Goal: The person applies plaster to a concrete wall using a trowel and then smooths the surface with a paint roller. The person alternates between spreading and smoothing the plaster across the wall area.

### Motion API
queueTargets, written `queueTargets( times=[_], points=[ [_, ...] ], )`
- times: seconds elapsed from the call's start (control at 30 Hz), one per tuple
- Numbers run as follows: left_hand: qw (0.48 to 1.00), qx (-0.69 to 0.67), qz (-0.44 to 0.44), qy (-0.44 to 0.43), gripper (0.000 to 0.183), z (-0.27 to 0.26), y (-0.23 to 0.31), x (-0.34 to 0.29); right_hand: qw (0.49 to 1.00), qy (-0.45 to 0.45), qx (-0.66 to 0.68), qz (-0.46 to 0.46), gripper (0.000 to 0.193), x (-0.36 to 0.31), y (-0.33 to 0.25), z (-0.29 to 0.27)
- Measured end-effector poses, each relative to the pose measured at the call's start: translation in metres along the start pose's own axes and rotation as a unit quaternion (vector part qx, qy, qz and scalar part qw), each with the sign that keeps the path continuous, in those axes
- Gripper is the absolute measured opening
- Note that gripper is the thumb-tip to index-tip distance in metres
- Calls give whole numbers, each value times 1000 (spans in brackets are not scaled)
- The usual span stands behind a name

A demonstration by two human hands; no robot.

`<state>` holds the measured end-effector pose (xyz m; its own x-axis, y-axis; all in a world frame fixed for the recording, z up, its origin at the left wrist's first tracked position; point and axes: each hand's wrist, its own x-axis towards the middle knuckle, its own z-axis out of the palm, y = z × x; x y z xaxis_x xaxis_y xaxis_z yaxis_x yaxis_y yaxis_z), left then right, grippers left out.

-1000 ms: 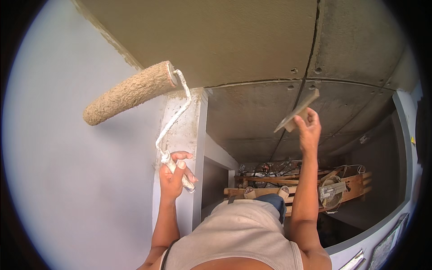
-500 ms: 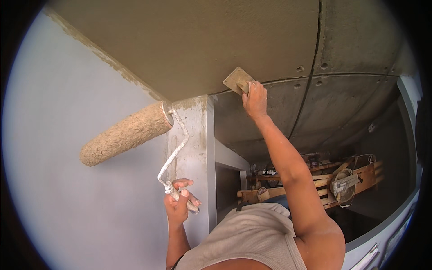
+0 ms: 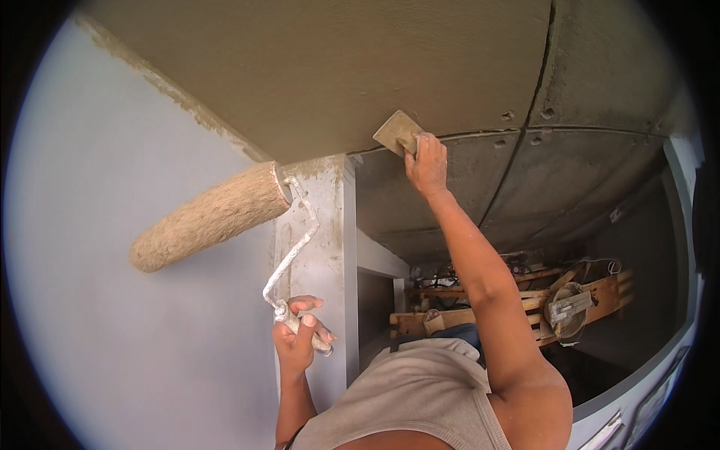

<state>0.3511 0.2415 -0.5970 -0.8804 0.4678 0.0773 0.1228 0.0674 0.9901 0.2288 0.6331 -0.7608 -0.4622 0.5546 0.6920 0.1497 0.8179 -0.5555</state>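
Observation:
My left hand [image 3: 298,334] is closed round the handle of a paint roller [image 3: 214,217] and holds it up. The roller's long, fuzzy tan sleeve stands out to the left in front of the pale wall, on a bent, white-crusted wire frame. Raised overhead, my right hand [image 3: 427,166] grips a small plastering float [image 3: 400,133]. Its flat, tan plate lies close to the ceiling's plastered brown surface [image 3: 330,67], near the seam. Whether the plate touches it, I cannot tell.
A pale wall [image 3: 120,247] fills the left, ending at a pillar [image 3: 311,240]. Dark ceiling panels with seams [image 3: 547,172] lie to the right. Below are wooden boards [image 3: 600,292] bearing a round pan [image 3: 566,326] with a trowel-like tool across it. A white frame [image 3: 679,180] edges the right.
The view has shifted slightly. Both hands keep their grips, and the roller and float hold nearly the same places.

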Motion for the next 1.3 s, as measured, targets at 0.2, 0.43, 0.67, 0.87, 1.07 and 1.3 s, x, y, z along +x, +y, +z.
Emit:
queueTargets(
  times=[0.2, 0.43, 0.67, 0.87, 1.07, 1.3],
  points=[
    [1000, -4, -29, -2, 32, -1, -3, 4, 994, -109, 1, -33, 43, -3, -8, -5],
    [999, -19, -48, -10, 31, -5, -5, 1, 994, 95, 38, -44, 42, 50, -48, -28],
    [998, -39, -44, -9, 31, -2, -8, 7, 983, -109, -17, -150, 42, 53, -55, -9],
    [997, -36, -62, -8, 29, -7, -13, 3, 990, 11, -39, -132, 40, 78, -71, -19],
    [995, -69, -66, -32, 23, 0, -13, 7, 959, -215, -96, -156, 36, 40, -54, -20],
    [984, -113, -93, -103, 20, -5, -28, 18, 865, -95, 345, 351, 43, -120, 7, -139]
  ],
)
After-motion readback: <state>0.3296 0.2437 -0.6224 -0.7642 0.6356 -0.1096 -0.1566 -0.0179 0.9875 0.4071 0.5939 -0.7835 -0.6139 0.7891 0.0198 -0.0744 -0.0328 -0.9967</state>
